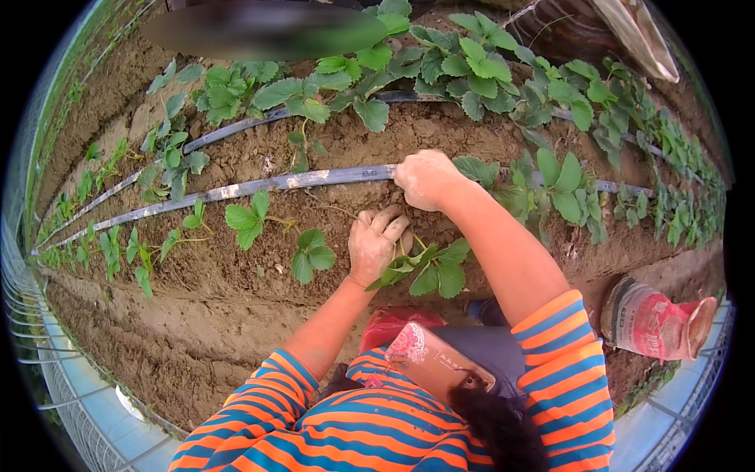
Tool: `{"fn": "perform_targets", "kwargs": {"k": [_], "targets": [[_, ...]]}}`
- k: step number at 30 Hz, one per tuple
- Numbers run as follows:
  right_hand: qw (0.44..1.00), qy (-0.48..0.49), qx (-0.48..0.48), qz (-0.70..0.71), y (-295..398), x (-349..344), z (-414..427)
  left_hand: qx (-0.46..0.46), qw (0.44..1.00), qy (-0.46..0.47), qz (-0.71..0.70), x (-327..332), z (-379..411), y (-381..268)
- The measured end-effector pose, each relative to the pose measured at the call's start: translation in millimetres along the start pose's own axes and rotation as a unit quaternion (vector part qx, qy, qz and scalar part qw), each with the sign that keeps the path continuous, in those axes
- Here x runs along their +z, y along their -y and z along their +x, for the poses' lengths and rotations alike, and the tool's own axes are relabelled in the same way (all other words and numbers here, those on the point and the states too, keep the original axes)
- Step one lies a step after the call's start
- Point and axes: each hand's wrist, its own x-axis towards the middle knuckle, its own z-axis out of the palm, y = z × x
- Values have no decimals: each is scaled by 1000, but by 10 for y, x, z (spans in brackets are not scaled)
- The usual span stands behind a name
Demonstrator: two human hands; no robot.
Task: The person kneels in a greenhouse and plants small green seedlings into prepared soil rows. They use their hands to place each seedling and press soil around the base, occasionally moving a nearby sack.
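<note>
My left hand [378, 243] is low on the soil of the raised bed, its fingers curled at the base of a young strawberry plant [437, 268]. The plant's leaves spread to the right of my wrist, and its roots are hidden. Just above and to the right, my right hand [429, 180] is closed like a fist over the soil, beside a black drip tape [330, 176]. Its fingertips are out of sight, so I cannot tell whether it grips anything. Soil dusts both hands. Another small strawberry plant [311, 256] grows left of my left hand.
A second drip tape [248, 125] runs behind, among denser strawberry plants [472, 65]. A red and white sack [649, 321] stands in the furrow at my right. A phone in a brown case [439, 360] rests against my front. Another sack-like container [640, 35] is at the top right.
</note>
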Motion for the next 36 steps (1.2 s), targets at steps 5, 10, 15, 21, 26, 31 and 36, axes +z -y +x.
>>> {"fn": "perform_targets", "kwargs": {"k": [5, 10, 15, 21, 26, 31, 36], "targets": [[986, -95, 96, 95, 62, 248, -364, -18, 1000, -14, 6, -15, -10, 6], [985, -159, -67, -26, 5, 263, -233, -17, 1000, 14, 20, 13, 27, -2], [998, -50, 33, 29, 161, 299, -211, -26, 999, 27, 37, -11, 32, -8], [996, -34, 19, 82, -36, 266, -154, -37, 998, 40, 17, 15, 16, -8], [998, 16, -20, 52, -14, 41, 85, -35, 998, 49, 31, 38, 14, 1], [994, -10, 28, 106, -67, 83, 81, -52, 996, 73, 21, 19, 40, -10], [975, -141, 62, 161, 13, 373, -191, -48, 997, 61, 19, 5, 49, 1]]}}
